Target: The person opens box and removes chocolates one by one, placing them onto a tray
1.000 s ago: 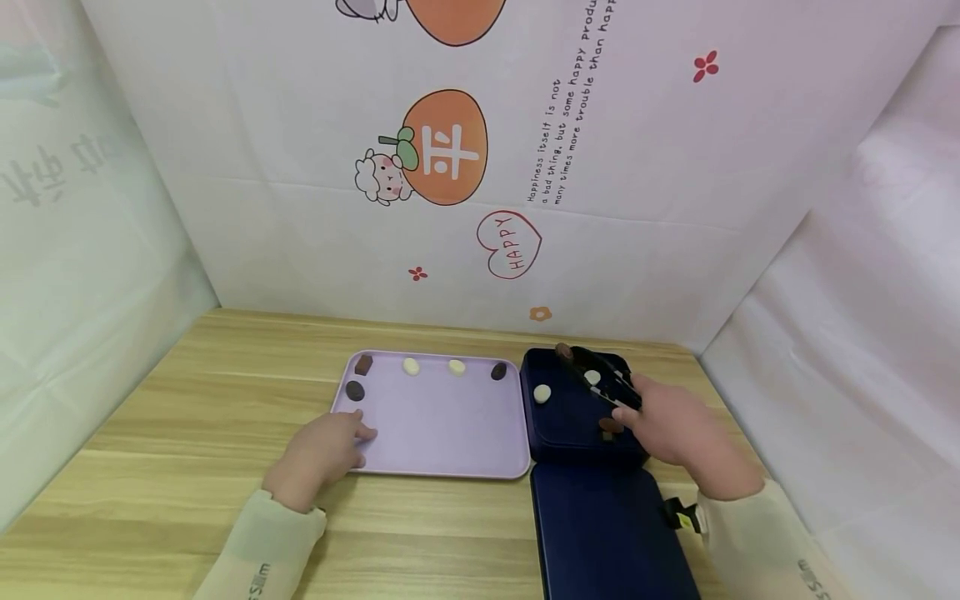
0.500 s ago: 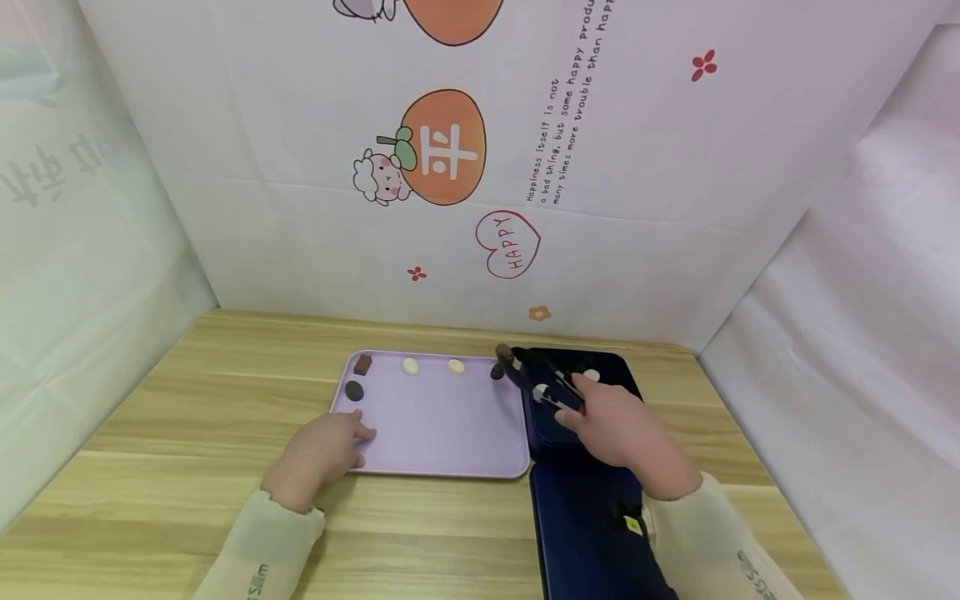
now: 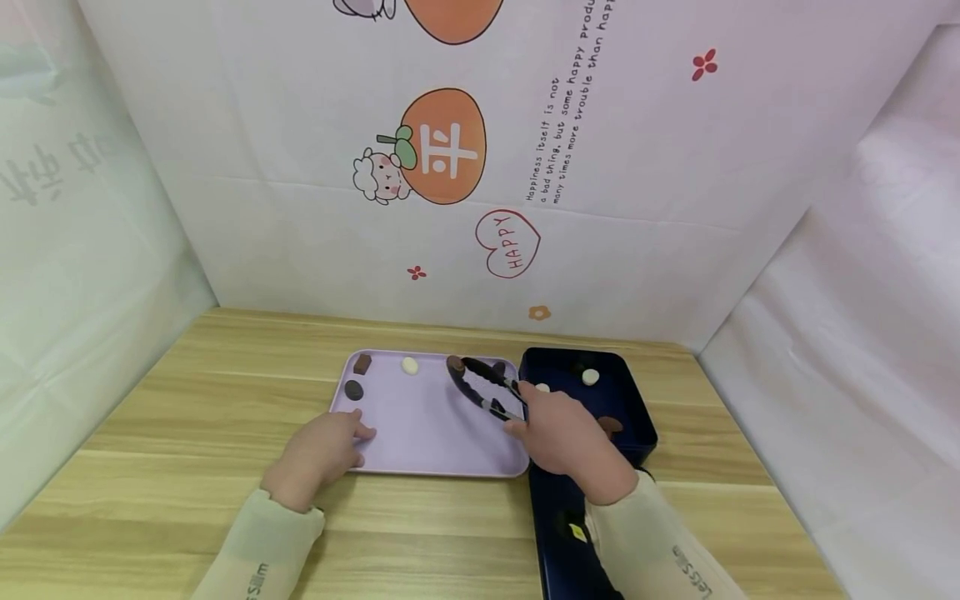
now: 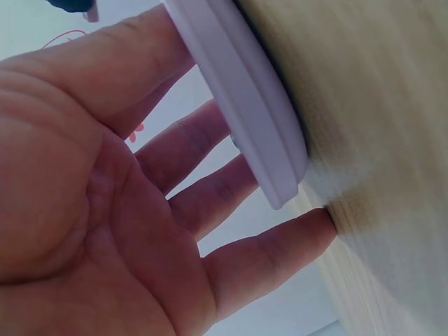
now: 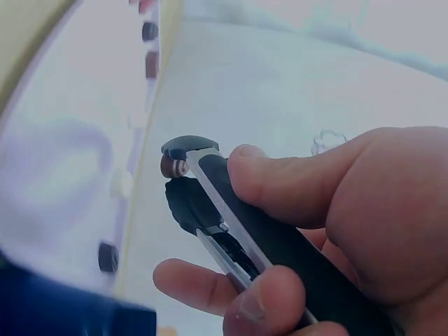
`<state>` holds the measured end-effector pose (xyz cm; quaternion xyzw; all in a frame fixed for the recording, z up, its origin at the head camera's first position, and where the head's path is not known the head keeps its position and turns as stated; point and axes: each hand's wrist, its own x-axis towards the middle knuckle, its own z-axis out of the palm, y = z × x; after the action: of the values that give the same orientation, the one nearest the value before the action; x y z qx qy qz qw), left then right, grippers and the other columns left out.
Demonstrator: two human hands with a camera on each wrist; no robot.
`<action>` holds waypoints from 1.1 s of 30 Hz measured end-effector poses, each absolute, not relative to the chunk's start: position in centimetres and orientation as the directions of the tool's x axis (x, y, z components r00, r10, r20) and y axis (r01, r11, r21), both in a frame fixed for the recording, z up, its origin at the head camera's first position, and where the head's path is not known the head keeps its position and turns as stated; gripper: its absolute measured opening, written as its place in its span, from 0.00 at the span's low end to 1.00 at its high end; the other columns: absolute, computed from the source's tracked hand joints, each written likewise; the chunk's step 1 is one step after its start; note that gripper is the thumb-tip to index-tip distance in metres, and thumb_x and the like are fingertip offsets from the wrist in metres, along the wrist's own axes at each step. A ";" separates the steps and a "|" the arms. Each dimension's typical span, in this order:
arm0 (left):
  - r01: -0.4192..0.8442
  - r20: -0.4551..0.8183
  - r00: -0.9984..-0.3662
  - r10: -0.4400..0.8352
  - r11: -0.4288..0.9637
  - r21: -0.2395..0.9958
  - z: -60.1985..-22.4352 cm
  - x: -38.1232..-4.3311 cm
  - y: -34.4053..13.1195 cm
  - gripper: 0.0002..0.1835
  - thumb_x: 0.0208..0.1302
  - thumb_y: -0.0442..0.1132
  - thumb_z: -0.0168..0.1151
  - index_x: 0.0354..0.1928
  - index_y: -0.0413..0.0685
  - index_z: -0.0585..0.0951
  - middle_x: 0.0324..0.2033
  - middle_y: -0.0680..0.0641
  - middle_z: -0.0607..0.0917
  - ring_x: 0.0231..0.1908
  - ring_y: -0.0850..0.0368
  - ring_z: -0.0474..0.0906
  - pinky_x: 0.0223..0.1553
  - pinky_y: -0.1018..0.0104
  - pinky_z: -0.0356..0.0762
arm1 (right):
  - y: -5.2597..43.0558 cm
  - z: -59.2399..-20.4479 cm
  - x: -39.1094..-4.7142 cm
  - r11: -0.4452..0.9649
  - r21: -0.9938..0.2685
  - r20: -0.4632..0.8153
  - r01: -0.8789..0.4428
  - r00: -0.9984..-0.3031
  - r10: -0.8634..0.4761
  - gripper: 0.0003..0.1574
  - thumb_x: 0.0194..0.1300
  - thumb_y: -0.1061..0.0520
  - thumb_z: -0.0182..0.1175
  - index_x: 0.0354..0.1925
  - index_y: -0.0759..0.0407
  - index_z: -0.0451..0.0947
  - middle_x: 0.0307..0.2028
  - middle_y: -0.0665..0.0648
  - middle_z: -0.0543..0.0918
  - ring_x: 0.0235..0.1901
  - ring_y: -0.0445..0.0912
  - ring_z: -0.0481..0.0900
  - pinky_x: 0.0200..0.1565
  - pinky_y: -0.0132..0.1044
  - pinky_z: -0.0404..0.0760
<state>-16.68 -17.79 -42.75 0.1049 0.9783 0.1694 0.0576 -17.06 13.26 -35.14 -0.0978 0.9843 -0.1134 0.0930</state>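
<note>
My right hand (image 3: 566,433) grips black-and-silver tongs (image 3: 474,395) over the right part of the lilac tray (image 3: 427,437). Between the tong tips is a round brown chocolate (image 5: 168,166), held above the tray's back edge. Chocolates line the tray: a brown square one (image 3: 362,364), a dark oval one (image 3: 354,390), a white one (image 3: 409,365) and a dark one (image 3: 499,367) partly behind the tongs. My left hand (image 3: 322,450) rests on the tray's left rim (image 4: 259,133), fingers extended over it and the little finger down on the wooden table.
Right of the tray stands a navy box (image 3: 647,425) holding white chocolates (image 3: 590,377) and a brown piece (image 3: 611,427). Its lid (image 3: 551,558) lies toward the front, partly under my right sleeve. A printed white cloth (image 3: 300,250) rises behind the table.
My right hand has moved left, carrying the tongs and the brown chocolate from over the navy box to over the tray. The left hand stays on the tray's rim.
</note>
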 end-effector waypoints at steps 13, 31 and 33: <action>0.190 -0.078 -0.970 0.231 0.918 0.347 -42.5 -16.6 -17.8 0.19 0.53 0.32 0.72 0.50 0.45 0.88 0.61 0.35 0.77 0.59 0.32 0.73 0.58 0.41 0.72 | 9.4 -38.1 -17.3 0.937 -0.272 -0.132 -0.219 -0.956 -0.262 0.44 0.67 0.43 0.65 0.72 0.61 0.65 0.45 0.59 0.86 0.35 0.48 0.83 0.39 0.46 0.81; 0.194 -0.083 -0.968 0.236 0.917 0.350 -42.5 -16.7 -17.9 0.20 0.52 0.32 0.72 0.50 0.46 0.88 0.61 0.35 0.77 0.59 0.32 0.73 0.57 0.41 0.72 | 7.3 -39.1 -17.9 0.936 -0.243 -0.137 -0.253 -0.947 -0.291 0.41 0.67 0.44 0.65 0.70 0.63 0.67 0.46 0.62 0.85 0.40 0.51 0.84 0.41 0.46 0.82; 0.192 -0.085 -0.968 0.235 0.917 0.350 -42.4 -16.7 -17.9 0.20 0.52 0.32 0.72 0.50 0.46 0.88 0.62 0.35 0.76 0.59 0.32 0.73 0.58 0.41 0.72 | 7.3 -39.2 -17.8 0.938 -0.235 -0.131 -0.257 -0.947 -0.292 0.42 0.67 0.43 0.65 0.69 0.63 0.67 0.44 0.62 0.86 0.38 0.51 0.84 0.40 0.46 0.83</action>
<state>-16.71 -17.86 -42.43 0.1093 0.9770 0.1720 0.0627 -17.81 7.28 -39.19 -0.1398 0.9808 -0.1080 0.0821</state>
